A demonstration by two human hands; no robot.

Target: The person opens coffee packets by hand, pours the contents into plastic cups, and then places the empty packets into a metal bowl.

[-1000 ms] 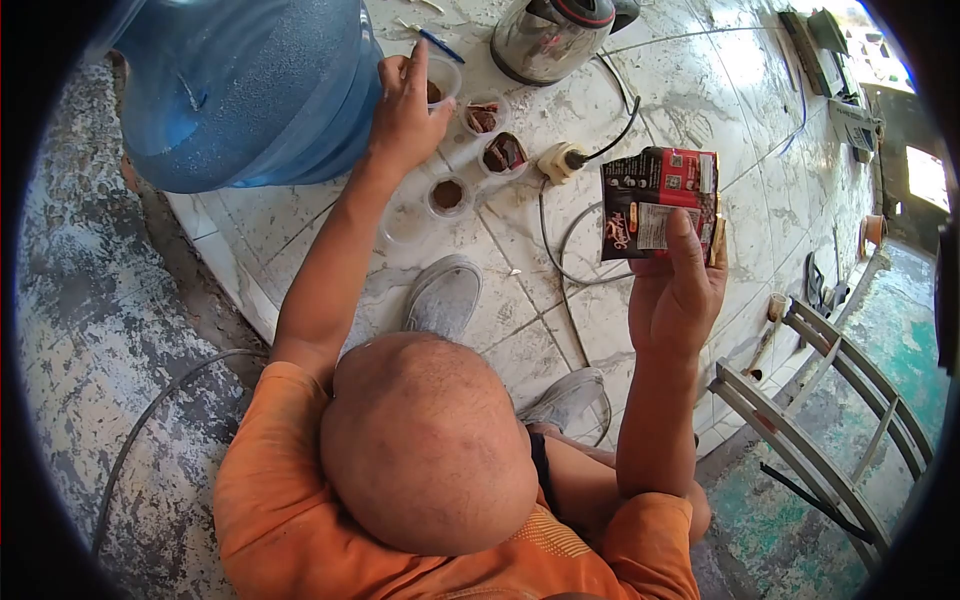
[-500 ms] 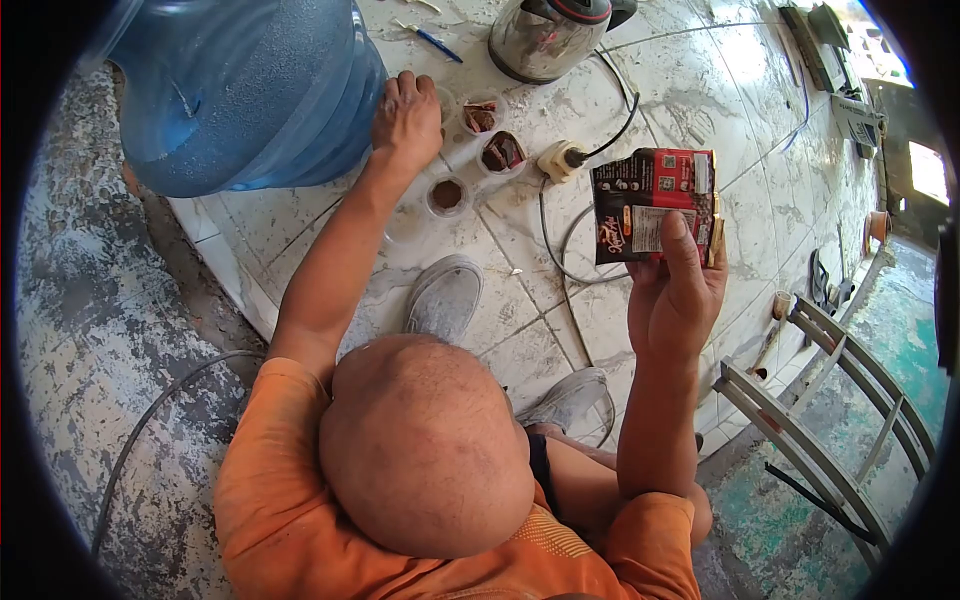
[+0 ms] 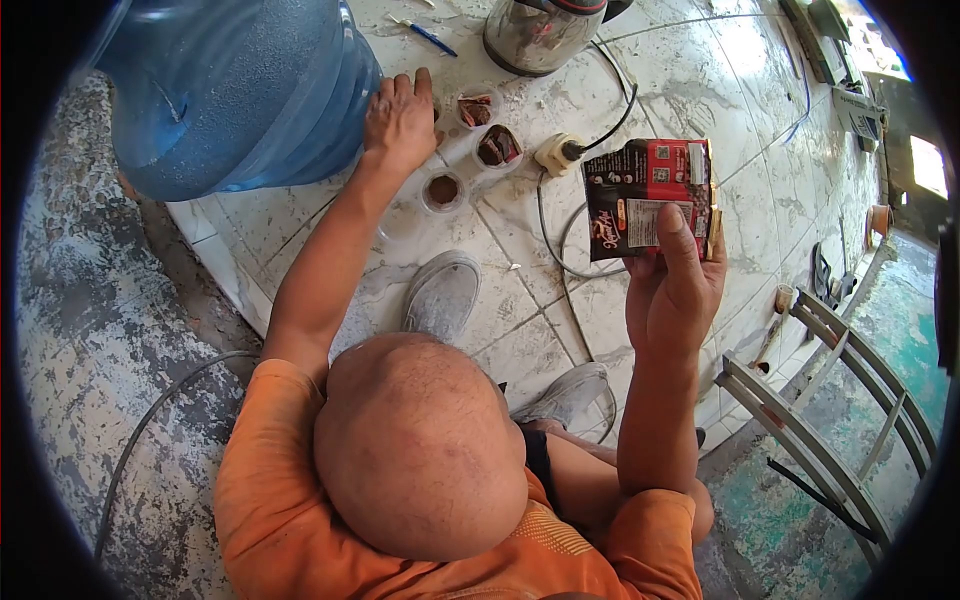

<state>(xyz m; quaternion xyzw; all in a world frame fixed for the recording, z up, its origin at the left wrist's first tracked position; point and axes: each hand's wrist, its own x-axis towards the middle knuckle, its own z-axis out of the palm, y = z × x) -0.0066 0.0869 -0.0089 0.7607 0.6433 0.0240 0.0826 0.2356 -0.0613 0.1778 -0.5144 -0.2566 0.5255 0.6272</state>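
Observation:
My right hand (image 3: 680, 275) grips a red and black coffee sachet (image 3: 645, 195), thumb across its printed face and fingers behind. Gold edges show along its right side. Over by the large blue water jug (image 3: 245, 90), my left hand (image 3: 400, 120) reaches out palm down, its fingers apart. A clear plastic cup sits partly hidden beside and under that hand. Close to it stand a cup with torn red wrapper pieces (image 3: 477, 108), a second cup of dark wrappers (image 3: 499, 148) and a cup of brown powder (image 3: 442, 189).
An electric kettle (image 3: 540, 40) stands at the back. Its cord runs to a socket block (image 3: 560, 153) on the tiles. A blue pen (image 3: 432, 40) lies near the jug. At right is a metal ladder-like frame (image 3: 800, 420). My shoes (image 3: 443, 292) rest on the tiled floor.
The left hand has shifted slightly, its index finger straighter and more of the cup beside it covered. The sachet in my right hand has tilted and moved slightly up and left.

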